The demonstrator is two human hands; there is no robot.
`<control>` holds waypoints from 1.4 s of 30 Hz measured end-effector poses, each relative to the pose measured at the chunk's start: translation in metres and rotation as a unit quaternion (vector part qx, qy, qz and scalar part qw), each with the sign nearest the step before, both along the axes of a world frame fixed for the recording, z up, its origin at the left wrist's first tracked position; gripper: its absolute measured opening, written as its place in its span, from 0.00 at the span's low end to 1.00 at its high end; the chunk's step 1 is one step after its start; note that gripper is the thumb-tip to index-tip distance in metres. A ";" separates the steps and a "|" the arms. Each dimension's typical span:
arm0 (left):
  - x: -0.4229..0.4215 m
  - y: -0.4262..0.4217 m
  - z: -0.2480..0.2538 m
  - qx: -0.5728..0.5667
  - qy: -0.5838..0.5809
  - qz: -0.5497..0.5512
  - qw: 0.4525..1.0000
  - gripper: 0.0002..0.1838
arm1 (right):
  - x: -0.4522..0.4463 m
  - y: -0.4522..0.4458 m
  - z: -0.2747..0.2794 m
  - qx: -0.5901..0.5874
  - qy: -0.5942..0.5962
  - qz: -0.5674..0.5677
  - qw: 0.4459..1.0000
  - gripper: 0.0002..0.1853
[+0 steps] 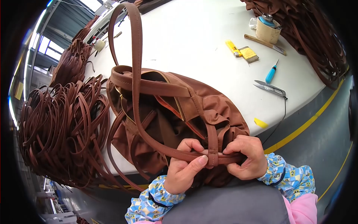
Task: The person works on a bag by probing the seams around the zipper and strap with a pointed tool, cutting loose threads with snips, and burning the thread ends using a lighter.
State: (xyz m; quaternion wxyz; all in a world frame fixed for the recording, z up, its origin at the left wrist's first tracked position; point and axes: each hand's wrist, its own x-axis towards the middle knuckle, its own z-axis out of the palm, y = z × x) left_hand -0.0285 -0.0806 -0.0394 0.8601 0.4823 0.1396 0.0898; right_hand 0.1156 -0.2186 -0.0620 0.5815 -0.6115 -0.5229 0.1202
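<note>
A brown handbag [227, 108] with an open zipper [178, 106] lies on the white table, its dark inside showing. One long brown strap [136, 71] arches up from it and curves down to my hands at the near side. My left hand [184, 170] pinches the strap between thumb and fingers, just left of a stitched loop [213, 156] that it runs through. On the loop's other side, my right hand [249, 156] is closed around the strap's end part. The fingers beneath are partly hidden.
Bundles of brown straps [63, 130] hang at the left, with more brown pieces [309, 33] at the right back. On the table [190, 41] lie thread snips [270, 88], a blue-handled awl [271, 72], a brush [264, 44], a yellow lighter [233, 48] and a pot [268, 31].
</note>
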 end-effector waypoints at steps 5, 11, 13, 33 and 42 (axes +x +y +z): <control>0.001 0.001 -0.004 0.010 -0.016 -0.015 1.000 0.10 | 0.001 0.000 -0.004 0.003 -0.001 0.000 1.000 0.17; 0.003 0.000 -0.004 0.023 -0.004 -0.014 1.000 0.10 | 0.002 0.001 -0.007 0.001 -0.005 0.001 1.000 0.17; 0.002 0.001 -0.005 0.032 0.007 -0.017 0.999 0.11 | 0.002 0.000 -0.009 0.002 0.000 0.003 1.000 0.16; 0.011 0.007 0.010 0.401 -0.049 -0.043 0.914 0.28 | 0.000 0.001 -0.012 0.021 0.014 0.010 1.000 0.17; 0.055 0.016 0.023 0.706 -0.140 -0.063 0.692 0.16 | 0.000 -0.004 0.002 -0.011 -0.078 -0.006 0.997 0.17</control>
